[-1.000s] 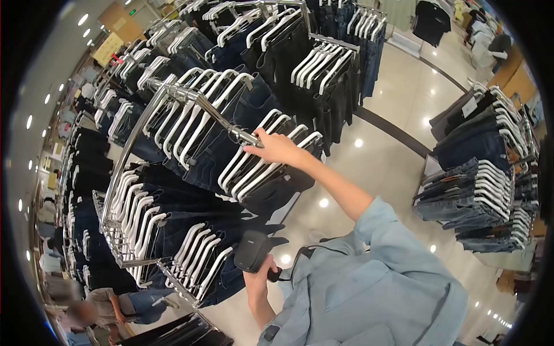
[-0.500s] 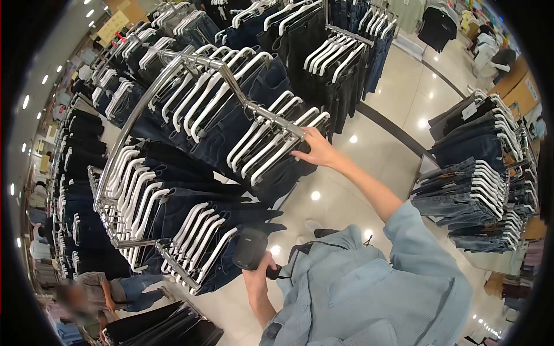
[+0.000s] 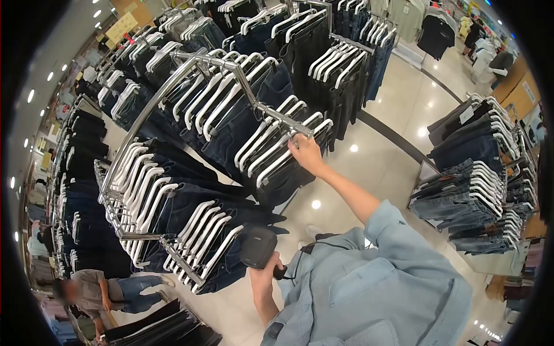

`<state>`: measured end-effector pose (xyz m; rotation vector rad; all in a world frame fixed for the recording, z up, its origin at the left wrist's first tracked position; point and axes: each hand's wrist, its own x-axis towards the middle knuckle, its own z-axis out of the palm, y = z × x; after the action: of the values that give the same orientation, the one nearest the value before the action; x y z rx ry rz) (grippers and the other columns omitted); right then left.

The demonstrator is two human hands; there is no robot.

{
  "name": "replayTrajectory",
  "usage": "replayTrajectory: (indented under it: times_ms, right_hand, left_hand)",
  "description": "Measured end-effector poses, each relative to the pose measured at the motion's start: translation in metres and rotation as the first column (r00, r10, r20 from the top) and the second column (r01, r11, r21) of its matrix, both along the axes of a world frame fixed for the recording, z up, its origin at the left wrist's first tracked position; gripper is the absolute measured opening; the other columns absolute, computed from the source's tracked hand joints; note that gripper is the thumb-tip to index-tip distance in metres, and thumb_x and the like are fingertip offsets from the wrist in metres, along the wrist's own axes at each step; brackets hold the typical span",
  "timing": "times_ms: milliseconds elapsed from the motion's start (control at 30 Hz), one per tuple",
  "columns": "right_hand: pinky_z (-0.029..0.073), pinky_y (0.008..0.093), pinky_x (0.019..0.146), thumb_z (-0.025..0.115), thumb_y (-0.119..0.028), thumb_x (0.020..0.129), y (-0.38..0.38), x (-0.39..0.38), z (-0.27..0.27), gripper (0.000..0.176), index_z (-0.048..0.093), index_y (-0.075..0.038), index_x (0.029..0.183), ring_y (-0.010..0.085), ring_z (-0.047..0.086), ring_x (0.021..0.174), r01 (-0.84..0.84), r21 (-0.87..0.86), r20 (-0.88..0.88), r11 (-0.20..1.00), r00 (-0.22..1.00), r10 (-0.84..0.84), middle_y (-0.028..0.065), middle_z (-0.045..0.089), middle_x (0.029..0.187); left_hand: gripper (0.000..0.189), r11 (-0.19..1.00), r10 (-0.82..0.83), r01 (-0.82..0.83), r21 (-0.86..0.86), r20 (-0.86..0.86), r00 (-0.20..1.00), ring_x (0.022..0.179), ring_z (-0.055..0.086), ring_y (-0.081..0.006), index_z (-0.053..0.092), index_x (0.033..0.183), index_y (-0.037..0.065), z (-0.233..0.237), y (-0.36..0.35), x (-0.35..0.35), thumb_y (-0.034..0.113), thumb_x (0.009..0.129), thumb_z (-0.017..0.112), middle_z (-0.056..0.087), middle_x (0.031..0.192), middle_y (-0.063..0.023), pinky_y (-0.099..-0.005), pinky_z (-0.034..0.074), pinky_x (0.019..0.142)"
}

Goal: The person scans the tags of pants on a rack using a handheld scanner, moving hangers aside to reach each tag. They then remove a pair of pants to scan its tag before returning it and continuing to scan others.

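Note:
My left hand (image 3: 265,279) is closed round the grip of a black handheld device (image 3: 258,247) with a rounded, box-like head. A thin black cord hangs beside it. My right hand (image 3: 307,155) reaches up to the end of a chrome rail (image 3: 283,120). Its fingers are bent around the hook of the outermost white hanger (image 3: 287,158), just under the rail; part of the grip is hidden. Dark jeans (image 3: 284,183) hang from this group of hangers.
The curved chrome rack (image 3: 147,95) carries more dark jeans (image 3: 196,202) on white hangers. Another rack of jeans (image 3: 456,187) stands at right across the tiled floor (image 3: 346,173). A person (image 3: 124,294) is at lower left beside a further row of dark trousers (image 3: 156,326).
My right hand has moved from the rail's end down and left to the hanger hook. The view has shifted slightly; my left hand still holds the black device.

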<state>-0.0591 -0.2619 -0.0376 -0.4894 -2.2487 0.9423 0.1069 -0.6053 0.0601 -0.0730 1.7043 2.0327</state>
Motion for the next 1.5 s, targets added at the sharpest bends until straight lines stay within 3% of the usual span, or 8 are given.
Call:
replayTrajectory:
  times_ms: [400,567,633,833,1067,1133,1300,1500]
  right_hand:
    - [0.052,0.0503,0.087,0.07,-0.017,0.086,-0.002,0.015,0.006,0.026,0.063,0.005,0.097,0.0398,0.056,0.108,0.05,0.173,-0.013,0.984,0.999,-0.049,0.02,0.064,0.106]
    - [0.049,0.0495,0.097,0.067,-0.022,0.095,-0.004,0.017,-0.01,0.034,0.055,0.005,0.114,0.041,0.055,0.113,0.078,0.293,-0.191,0.953,0.981,-0.022,0.0225,0.059,0.117]
    - [0.041,0.0478,0.111,0.064,-0.025,0.1,-0.009,0.028,-0.006,0.045,0.05,0.005,0.131,0.0422,0.047,0.135,0.061,0.31,-0.104,0.949,0.994,-0.03,0.0247,0.052,0.137]
    - [0.038,0.0461,0.115,0.065,-0.025,0.1,-0.009,0.068,-0.008,0.055,0.047,0.004,0.142,0.0405,0.043,0.14,0.094,0.424,-0.11,0.901,0.993,-0.052,0.0233,0.046,0.149]
    - [0.047,0.0468,0.104,0.073,-0.018,0.087,0.108,0.083,-0.118,0.059,0.052,0.005,0.136,0.0422,0.059,0.121,0.299,-0.048,0.088,0.953,0.952,-0.294,0.0248,0.061,0.13]
    - [0.044,0.0439,0.111,0.077,-0.015,0.08,0.149,0.071,-0.123,0.074,0.046,0.0,0.146,0.0395,0.056,0.127,0.29,-0.173,0.399,0.941,0.894,-0.202,0.0232,0.057,0.133]
    - [0.047,0.0434,0.11,0.081,-0.015,0.07,0.22,0.026,-0.098,0.091,0.043,-0.011,0.153,0.0398,0.053,0.133,-0.109,-0.231,0.285,0.967,0.943,0.174,0.0247,0.052,0.143]
    - [0.053,0.0446,0.098,0.076,-0.022,0.08,0.249,-0.004,-0.129,0.053,0.065,-0.002,0.128,0.0384,0.068,0.115,-0.26,-0.322,0.376,0.91,0.847,0.375,0.0248,0.071,0.118]
  left_hand:
    - [0.014,0.999,-0.034,0.034,-0.021,-0.003,0.999,0.062,0.061,-0.0169,0.064,0.102,-0.002,0.009,-0.018,0.007,-0.006,0.09,0.071,0.064,0.078,-0.0087,-0.0294,0.047,0.062]
    - [0.014,0.999,-0.047,0.047,-0.011,0.004,0.999,0.062,0.061,-0.0175,0.064,0.102,-0.003,0.009,-0.027,0.018,-0.005,0.09,0.071,0.064,0.077,-0.0089,-0.0301,0.047,0.062]
    - [0.013,0.999,-0.046,0.046,0.008,0.002,0.999,0.062,0.061,-0.0175,0.064,0.101,-0.003,0.008,-0.032,0.022,-0.005,0.09,0.071,0.064,0.077,-0.0088,-0.0303,0.047,0.062]
    - [0.013,1.0,-0.012,0.012,-0.004,0.0,1.0,0.062,0.061,-0.0174,0.064,0.101,-0.003,-0.002,-0.037,0.026,-0.005,0.09,0.07,0.063,0.074,-0.0087,-0.0302,0.047,0.062]
    - [0.012,1.0,0.031,-0.031,0.006,-0.022,0.999,0.062,0.061,-0.0172,0.064,0.102,-0.003,0.007,-0.013,0.029,-0.005,0.091,0.069,0.062,0.074,-0.0087,-0.0295,0.047,0.062]
    - [0.011,0.999,0.045,-0.045,0.002,-0.029,0.999,0.062,0.061,-0.0171,0.064,0.101,-0.002,0.002,0.001,0.027,-0.004,0.092,0.069,0.062,0.074,-0.0086,-0.0297,0.047,0.062]
    - [0.011,0.995,0.088,-0.087,0.043,-0.02,0.996,0.062,0.06,-0.0167,0.063,0.101,-0.002,-0.008,0.075,0.023,-0.003,0.092,0.069,0.062,0.074,-0.0079,-0.0299,0.047,0.062]
    - [0.01,0.997,0.075,-0.074,0.025,-0.038,0.996,0.062,0.06,-0.0164,0.063,0.101,-0.002,-0.004,0.194,0.03,-0.003,0.093,0.069,0.061,0.076,-0.0079,-0.0306,0.047,0.062]
